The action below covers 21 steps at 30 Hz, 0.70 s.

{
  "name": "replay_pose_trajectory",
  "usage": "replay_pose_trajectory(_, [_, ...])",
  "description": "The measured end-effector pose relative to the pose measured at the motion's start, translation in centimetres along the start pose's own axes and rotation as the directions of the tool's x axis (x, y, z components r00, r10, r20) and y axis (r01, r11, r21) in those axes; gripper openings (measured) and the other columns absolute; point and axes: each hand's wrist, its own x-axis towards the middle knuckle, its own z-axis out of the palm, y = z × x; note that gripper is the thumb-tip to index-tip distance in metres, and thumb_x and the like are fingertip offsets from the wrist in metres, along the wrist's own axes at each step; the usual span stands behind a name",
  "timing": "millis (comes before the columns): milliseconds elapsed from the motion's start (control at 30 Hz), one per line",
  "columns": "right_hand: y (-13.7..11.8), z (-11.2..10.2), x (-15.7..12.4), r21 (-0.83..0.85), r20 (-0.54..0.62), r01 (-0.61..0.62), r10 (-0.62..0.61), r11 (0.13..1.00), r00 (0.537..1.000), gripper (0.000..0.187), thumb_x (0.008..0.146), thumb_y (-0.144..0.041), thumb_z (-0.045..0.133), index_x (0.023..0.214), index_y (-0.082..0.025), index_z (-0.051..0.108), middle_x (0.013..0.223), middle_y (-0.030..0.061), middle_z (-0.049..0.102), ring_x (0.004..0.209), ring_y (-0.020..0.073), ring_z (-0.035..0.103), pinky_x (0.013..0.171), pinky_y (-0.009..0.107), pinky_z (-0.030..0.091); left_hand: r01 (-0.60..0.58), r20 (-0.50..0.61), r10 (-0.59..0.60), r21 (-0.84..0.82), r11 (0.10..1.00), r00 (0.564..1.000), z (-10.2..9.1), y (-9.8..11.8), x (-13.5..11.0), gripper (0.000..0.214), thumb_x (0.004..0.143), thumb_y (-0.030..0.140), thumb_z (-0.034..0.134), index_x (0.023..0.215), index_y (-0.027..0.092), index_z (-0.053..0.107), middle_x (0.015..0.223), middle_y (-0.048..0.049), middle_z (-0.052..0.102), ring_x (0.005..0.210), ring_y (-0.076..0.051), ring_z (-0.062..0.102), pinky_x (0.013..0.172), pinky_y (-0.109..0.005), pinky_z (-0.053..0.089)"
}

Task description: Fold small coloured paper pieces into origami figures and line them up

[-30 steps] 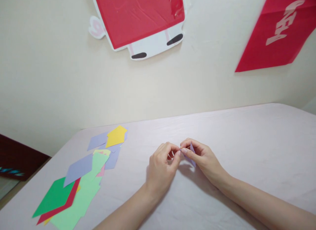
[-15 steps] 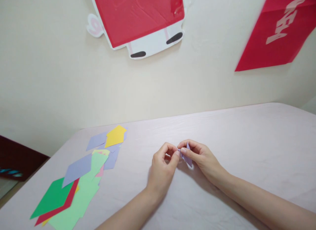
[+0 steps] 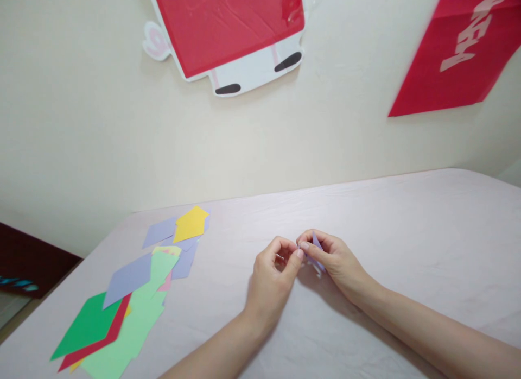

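Between my two hands, just above the table, is a small folded piece of purple paper (image 3: 318, 247). My right hand (image 3: 336, 259) pinches it with thumb and forefinger, and a pointed flap rises past the fingers. Thumb and forefinger of my left hand (image 3: 273, 273) are pinched together at the paper's left end, their tips almost touching those of the right. The exact shape of the folds is hidden behind the fingers.
Loose coloured sheets lie at the table's left: a green sheet (image 3: 87, 324), a purple sheet (image 3: 129, 278), a yellow sheet (image 3: 191, 225) and several light green ones. A pale cloth covers the table (image 3: 407, 232). Red decorations (image 3: 232, 26) hang on the wall behind.
Both hands have shifted slightly to the right with the folded purple paper. The paper has turned a little, showing less of its flat face.
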Motion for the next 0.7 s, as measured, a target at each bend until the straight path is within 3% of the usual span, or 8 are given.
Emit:
replay_pose_trajectory(133, [-0.2,0.0,-0.1,-0.001,0.027,0.016,-0.016,1.000,0.999,0.035,0.076,-0.050,0.071,0.072,-0.018,0.058,0.065,-0.0039,0.046,0.060,0.0116,0.040,0.055,0.024,0.031,-0.008,-0.025,0.008,-0.009,1.000,1.000,0.1,0.3,0.0,0.015,0.089,0.027,0.056,0.075,0.020,0.058,0.073,0.0026,0.061,0.072,-0.014,0.055,0.068,-0.024,0.042])
replay_pose_trajectory(300, [-0.4,0.1,0.0,-0.003,0.042,0.063,-0.063,0.998,0.997,0.029,0.079,-0.046,0.070,0.089,-0.020,0.065,0.083,-0.0001,0.059,0.076,0.0157,0.051,0.070,0.026,0.041,-0.026,-0.110,0.024,-0.016,1.000,0.994,-0.6,0.4,0.7,0.014,0.086,0.026,0.055,0.074,0.020,0.055,0.070,0.0035,0.055,0.071,-0.014,0.051,0.068,-0.024,0.039])
replay_pose_trajectory(400, [-0.2,0.0,0.1,-0.003,0.046,0.075,-0.075,0.997,0.996,0.029,0.081,-0.047,0.068,0.083,-0.019,0.066,0.078,-0.0002,0.058,0.074,0.0154,0.050,0.071,0.026,0.041,-0.011,-0.133,0.006,-0.036,0.999,0.991,-0.9,0.1,1.1,0.014,0.087,0.028,0.054,0.075,0.020,0.052,0.069,0.0041,0.051,0.068,-0.013,0.048,0.065,-0.023,0.038])
replay_pose_trajectory(700, [0.5,-0.3,0.4,0.008,-0.013,0.083,-0.083,0.996,0.996,0.033,0.076,-0.048,0.072,0.070,-0.018,0.061,0.067,-0.0017,0.055,0.067,0.0143,0.048,0.066,0.027,0.040,0.051,-0.025,-0.051,-0.031,0.998,0.998,-0.4,-0.5,0.9,0.016,0.082,0.033,0.064,0.078,0.018,0.060,0.070,0.0028,0.057,0.062,-0.012,0.046,0.060,-0.024,0.036])
